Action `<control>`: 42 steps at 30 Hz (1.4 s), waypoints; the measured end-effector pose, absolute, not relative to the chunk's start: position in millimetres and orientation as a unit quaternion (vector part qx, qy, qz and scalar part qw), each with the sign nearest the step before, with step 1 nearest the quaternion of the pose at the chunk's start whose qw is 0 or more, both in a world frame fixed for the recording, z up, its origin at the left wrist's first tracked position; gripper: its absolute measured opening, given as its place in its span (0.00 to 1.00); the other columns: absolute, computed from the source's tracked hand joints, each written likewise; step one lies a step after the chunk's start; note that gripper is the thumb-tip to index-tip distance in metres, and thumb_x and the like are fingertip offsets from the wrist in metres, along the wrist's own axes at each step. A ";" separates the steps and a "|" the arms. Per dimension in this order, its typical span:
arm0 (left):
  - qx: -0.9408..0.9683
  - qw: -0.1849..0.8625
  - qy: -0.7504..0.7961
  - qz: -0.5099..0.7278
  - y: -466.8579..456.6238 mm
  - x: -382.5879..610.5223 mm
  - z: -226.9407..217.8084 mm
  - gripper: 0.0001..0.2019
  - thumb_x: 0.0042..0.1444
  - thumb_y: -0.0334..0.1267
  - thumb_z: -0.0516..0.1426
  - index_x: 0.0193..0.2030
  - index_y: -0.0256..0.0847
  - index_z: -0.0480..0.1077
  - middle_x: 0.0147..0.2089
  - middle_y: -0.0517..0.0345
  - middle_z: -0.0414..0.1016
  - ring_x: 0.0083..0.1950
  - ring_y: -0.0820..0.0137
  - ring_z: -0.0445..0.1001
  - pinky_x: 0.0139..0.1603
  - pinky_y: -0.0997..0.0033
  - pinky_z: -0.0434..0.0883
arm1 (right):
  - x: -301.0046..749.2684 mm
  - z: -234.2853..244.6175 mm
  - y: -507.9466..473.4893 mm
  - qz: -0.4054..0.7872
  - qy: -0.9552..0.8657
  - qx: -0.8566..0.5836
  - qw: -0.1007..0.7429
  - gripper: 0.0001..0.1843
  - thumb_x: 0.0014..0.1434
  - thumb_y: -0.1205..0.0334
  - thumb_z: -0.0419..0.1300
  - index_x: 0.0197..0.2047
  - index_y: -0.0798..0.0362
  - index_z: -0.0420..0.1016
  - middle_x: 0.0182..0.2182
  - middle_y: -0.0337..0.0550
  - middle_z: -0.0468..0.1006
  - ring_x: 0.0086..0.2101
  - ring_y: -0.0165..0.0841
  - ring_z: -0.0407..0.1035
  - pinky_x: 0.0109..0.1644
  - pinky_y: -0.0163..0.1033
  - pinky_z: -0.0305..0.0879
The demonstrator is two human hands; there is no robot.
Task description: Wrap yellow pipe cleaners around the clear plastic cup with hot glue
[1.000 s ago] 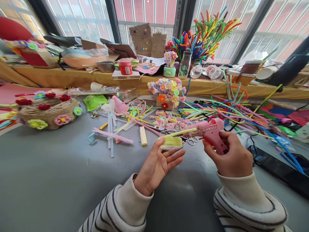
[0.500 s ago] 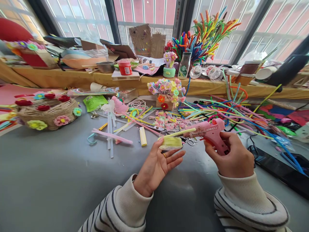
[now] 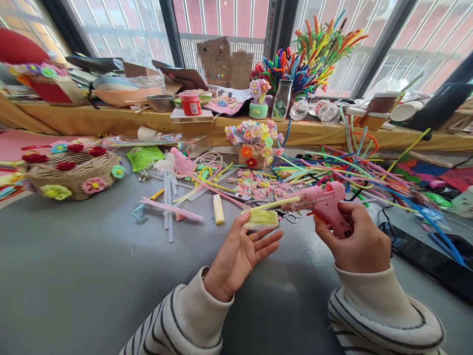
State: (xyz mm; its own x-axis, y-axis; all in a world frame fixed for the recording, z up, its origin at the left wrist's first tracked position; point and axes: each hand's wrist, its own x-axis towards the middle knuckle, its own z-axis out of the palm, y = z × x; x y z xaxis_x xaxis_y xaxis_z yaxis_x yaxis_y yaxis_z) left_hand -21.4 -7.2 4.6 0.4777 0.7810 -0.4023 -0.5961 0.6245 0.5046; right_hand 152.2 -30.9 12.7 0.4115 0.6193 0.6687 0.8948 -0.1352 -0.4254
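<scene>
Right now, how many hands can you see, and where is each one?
2. The left hand, near the center, pinches one end of a pale yellow strip; the right hand, farther right, grips a pink glue gun. Neither is fully hidden.

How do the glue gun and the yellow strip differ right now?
The glue gun is pink, the yellow strip pale yellow. The glue gun is bulky, with a handle; the yellow strip is thin. The right hand grips the glue gun; the left hand holds the yellow strip. Both are held.

"ANDELI" on pink hot-glue gun [image 3: 330,209], just ahead of right hand [image 3: 360,239], Starbucks logo [image 3: 281,105] on glass bottle [image 3: 284,89] beyond
</scene>
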 end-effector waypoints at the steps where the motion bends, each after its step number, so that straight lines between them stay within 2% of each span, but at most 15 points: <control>1: 0.149 0.847 0.310 0.406 -7.2 -21.4 4.4 0.28 0.55 0.45 0.50 0.59 0.31 0.51 0.41 0.43 0.73 0.41 0.63 0.75 0.40 0.71 0.70 | 152.6 12.5 -31.0 -0.168 -0.516 -0.735 0.408 0.20 0.44 0.48 0.56 0.36 0.55 0.68 0.23 0.42 0.74 0.18 0.29 0.64 0.24 0.34 0.59; 13: 0.146 0.846 0.314 0.406 -6.8 -21.2 5.4 0.27 0.55 0.45 0.49 0.58 0.33 0.51 0.42 0.43 0.72 0.41 0.64 0.75 0.40 0.71 0.70 | 155.0 11.9 -32.0 -0.177 -0.516 -0.729 0.413 0.20 0.44 0.48 0.56 0.35 0.54 0.68 0.23 0.41 0.74 0.19 0.31 0.65 0.25 0.35 0.60; 20: 0.149 0.848 0.309 0.404 -6.8 -22.3 3.1 0.28 0.55 0.46 0.49 0.59 0.32 0.50 0.43 0.42 0.71 0.42 0.63 0.75 0.40 0.71 0.71 | 156.7 12.0 -32.8 -0.171 -0.517 -0.733 0.408 0.20 0.43 0.51 0.59 0.36 0.56 0.69 0.23 0.42 0.74 0.20 0.31 0.66 0.25 0.35 0.61; 42: 0.147 0.849 0.307 0.405 -6.3 -21.8 4.3 0.29 0.55 0.46 0.49 0.59 0.32 0.49 0.45 0.40 0.69 0.42 0.63 0.74 0.38 0.72 0.72 | 159.4 11.8 -34.9 -0.173 -0.525 -0.733 0.397 0.20 0.43 0.53 0.60 0.37 0.57 0.69 0.25 0.43 0.76 0.23 0.32 0.69 0.27 0.34 0.62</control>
